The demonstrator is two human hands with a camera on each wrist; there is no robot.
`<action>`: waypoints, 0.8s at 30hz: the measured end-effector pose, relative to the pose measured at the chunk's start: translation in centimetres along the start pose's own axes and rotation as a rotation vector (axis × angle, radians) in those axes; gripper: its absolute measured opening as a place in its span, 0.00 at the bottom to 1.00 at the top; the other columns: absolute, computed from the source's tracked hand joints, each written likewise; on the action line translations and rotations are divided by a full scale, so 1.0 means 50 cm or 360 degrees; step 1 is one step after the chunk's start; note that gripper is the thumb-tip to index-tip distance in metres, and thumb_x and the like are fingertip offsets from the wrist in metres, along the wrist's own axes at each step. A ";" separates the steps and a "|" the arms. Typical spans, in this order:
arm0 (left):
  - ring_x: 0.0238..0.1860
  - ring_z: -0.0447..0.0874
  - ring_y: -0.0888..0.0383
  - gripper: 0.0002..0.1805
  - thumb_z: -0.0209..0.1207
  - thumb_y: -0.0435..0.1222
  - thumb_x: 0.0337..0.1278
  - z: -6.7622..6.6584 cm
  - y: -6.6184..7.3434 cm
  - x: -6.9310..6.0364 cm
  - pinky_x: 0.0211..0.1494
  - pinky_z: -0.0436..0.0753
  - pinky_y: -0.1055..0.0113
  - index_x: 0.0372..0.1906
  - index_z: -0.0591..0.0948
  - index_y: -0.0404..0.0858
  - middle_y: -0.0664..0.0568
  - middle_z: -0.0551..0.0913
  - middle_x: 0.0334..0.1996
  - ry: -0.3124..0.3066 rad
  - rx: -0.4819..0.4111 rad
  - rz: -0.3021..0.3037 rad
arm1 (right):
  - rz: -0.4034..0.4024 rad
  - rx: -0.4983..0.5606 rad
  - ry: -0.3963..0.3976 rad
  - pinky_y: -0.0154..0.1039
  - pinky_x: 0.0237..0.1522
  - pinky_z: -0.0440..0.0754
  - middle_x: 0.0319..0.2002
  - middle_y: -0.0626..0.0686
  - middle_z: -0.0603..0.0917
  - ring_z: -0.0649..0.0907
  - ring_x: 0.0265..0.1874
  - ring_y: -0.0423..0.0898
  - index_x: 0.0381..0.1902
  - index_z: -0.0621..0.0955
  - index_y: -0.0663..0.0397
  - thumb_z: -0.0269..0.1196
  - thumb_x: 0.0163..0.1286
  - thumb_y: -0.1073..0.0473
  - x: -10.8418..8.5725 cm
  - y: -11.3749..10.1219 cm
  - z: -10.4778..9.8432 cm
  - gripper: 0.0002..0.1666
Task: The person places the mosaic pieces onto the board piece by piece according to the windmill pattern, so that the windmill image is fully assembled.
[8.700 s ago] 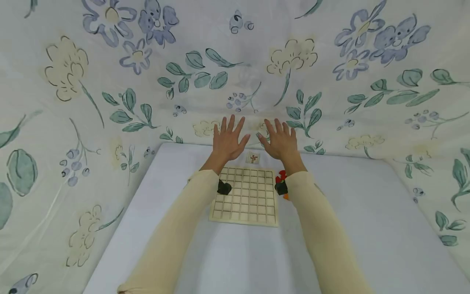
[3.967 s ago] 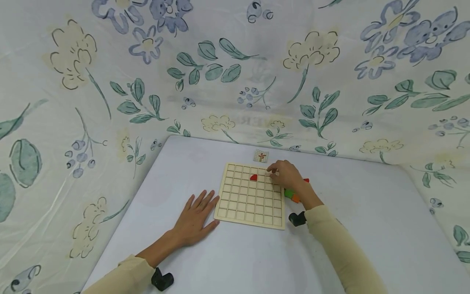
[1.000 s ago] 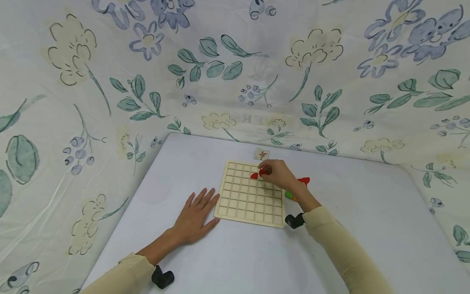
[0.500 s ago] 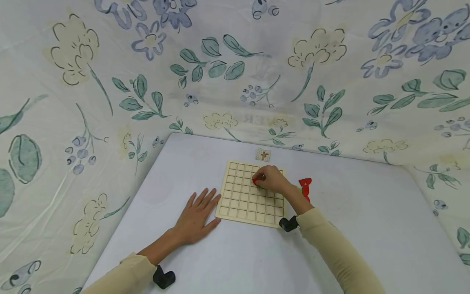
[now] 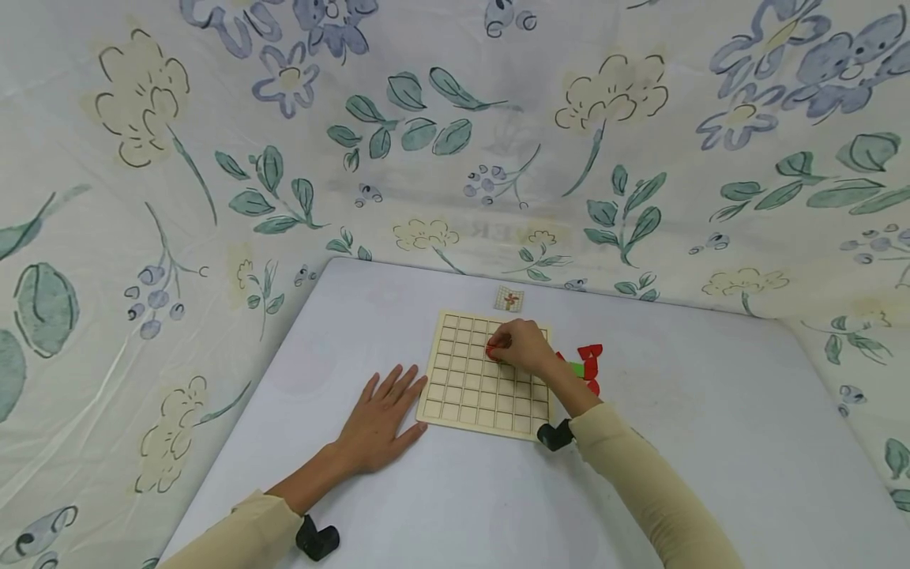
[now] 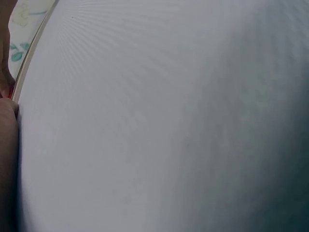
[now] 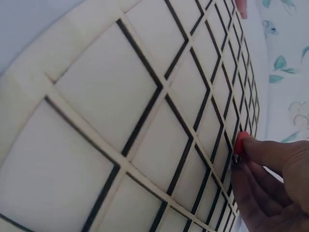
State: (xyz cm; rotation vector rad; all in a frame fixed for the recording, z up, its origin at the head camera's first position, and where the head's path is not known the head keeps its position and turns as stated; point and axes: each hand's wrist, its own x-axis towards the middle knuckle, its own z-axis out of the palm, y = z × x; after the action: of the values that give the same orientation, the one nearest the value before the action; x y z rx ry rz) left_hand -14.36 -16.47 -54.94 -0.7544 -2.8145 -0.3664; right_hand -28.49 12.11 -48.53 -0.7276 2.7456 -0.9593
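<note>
I see the left hand (image 5: 377,423) spread flat, holding nothing, on the worktop (image 5: 455,506), just beside the grid board (image 5: 455,391), where it could well steady the edge. At the board's far half, the right hand (image 5: 524,348) pinches a red piece (image 7: 241,143); I would align its edges with the cell before pressing gently, though I cannot tell if it is seated. Further right, red pieces (image 5: 592,365) and a green piece (image 5: 577,369) lie loose.

The person's right grip (image 5: 522,346) partly hides a small red piece (image 7: 240,143) over the square pale wooden grid board (image 5: 462,389).
</note>
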 end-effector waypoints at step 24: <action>0.76 0.46 0.44 0.40 0.48 0.58 0.69 -0.001 0.000 0.000 0.72 0.48 0.39 0.77 0.59 0.41 0.45 0.54 0.76 -0.0001 0.0036 0.0004 | -0.0008 -0.0329 0.0033 0.39 0.32 0.79 0.29 0.44 0.84 0.80 0.28 0.41 0.29 0.87 0.51 0.73 0.60 0.54 -0.012 -0.011 0.006 0.07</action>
State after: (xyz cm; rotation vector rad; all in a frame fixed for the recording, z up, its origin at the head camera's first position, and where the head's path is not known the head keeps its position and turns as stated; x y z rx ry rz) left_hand -14.37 -16.48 -54.89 -0.7537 -2.8130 -0.3329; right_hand -27.65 11.88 -48.45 -0.7590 2.8916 -0.6940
